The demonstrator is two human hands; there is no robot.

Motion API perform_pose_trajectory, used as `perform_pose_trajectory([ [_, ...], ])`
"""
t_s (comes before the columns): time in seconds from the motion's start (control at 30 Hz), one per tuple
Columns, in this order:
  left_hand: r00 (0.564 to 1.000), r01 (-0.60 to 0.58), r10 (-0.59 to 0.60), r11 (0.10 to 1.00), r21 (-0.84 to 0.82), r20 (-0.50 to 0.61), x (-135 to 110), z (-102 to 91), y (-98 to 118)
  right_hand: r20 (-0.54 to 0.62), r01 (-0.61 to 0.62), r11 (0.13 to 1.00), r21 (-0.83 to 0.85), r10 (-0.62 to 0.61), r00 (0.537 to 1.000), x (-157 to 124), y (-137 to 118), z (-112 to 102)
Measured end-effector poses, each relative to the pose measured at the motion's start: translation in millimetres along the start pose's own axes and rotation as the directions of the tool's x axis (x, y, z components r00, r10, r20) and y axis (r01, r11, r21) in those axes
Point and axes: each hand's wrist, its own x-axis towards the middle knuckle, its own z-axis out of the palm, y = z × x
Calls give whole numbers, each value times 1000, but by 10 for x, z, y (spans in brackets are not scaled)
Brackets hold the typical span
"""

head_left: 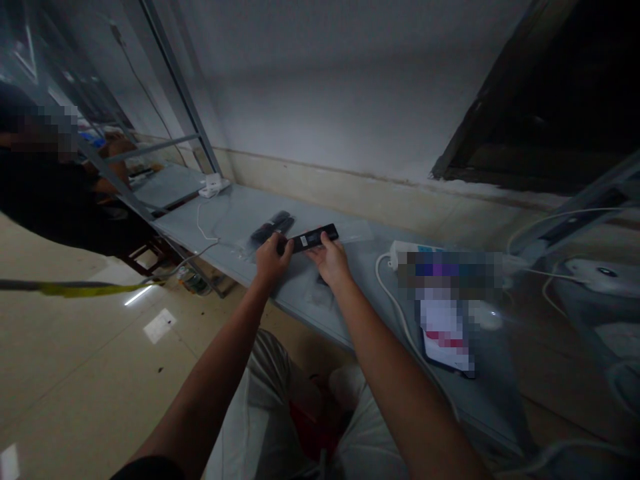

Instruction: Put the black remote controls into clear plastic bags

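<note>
Between both hands, a slim black bar-shaped device (315,238) with a small white label is held above the grey bench (240,200). My left hand (274,259) grips its left end, and my right hand (329,259) holds the right part with the thumb on top. I cannot tell exactly what kind of device it is. Just behind my left hand, several dark items in clear plastic bags (273,227) lie on the bench. A clear plastic sheet or bag (355,231) lies beyond my right hand, and another clear bag (319,292) is partly hidden under my right wrist.
To the right are a white power strip (405,255) with a cable and a lit phone (443,327). A white plug adapter (213,185) sits at the bench's left part, by a metal frame post (185,87). Another person (55,193) in dark clothes sits at far left.
</note>
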Motion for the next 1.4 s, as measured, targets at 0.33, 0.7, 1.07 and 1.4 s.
perform_pose_trajectory([
  [0.33, 999, -24, 28, 995, -97, 44, 5, -12, -26, 12, 26, 1000, -5, -26, 1000, 38, 20, -24],
  [0.7, 998, -42, 48, 984, -171, 32, 15, -18, -50, -2, 77, 993, -87, -78, 997, 72, 88, -8],
  [1.07, 999, 42, -33, 968, -249, 40, 24, -18, -83, -31, 70, 993, -96, -73, 997, 106, 134, -17],
  [1.4, 1000, -16, 11, 965, -261, -19, 40, -27, -32, -76, 86, 994, -66, -91, 993, 101, 82, 7],
])
